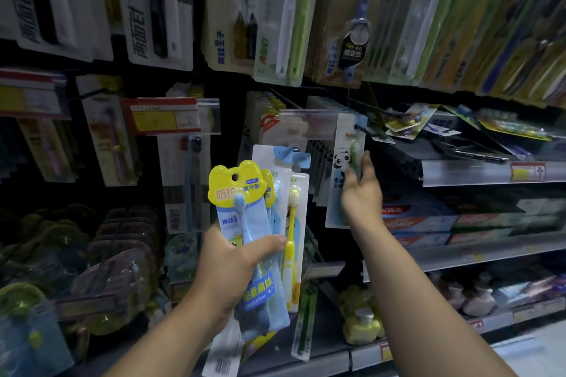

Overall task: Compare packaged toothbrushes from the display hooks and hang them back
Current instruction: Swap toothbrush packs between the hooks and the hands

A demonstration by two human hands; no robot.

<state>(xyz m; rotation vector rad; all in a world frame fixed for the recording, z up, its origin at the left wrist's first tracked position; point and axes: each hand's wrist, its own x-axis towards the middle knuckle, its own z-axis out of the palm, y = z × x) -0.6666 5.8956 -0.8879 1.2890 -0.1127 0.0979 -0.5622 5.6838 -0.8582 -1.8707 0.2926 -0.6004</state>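
Note:
My left hand (232,263) grips a fanned bunch of toothbrush packs. The front pack (242,211) has a yellow bear-shaped header and a blue brush; behind it is a pack with a yellow brush (293,223). My right hand (361,193) reaches up to a white pack with a panda and a green brush (346,159), which hangs on a display hook (367,130). Its fingers lie against the lower half of that pack, and the hand is blurred.
More toothbrush packs hang in rows above (275,24) and to the left (110,138), with price tags (165,116) on the hook ends. Shelves on the right carry toothpaste boxes (419,220). A phone (471,151) lies on the upper shelf.

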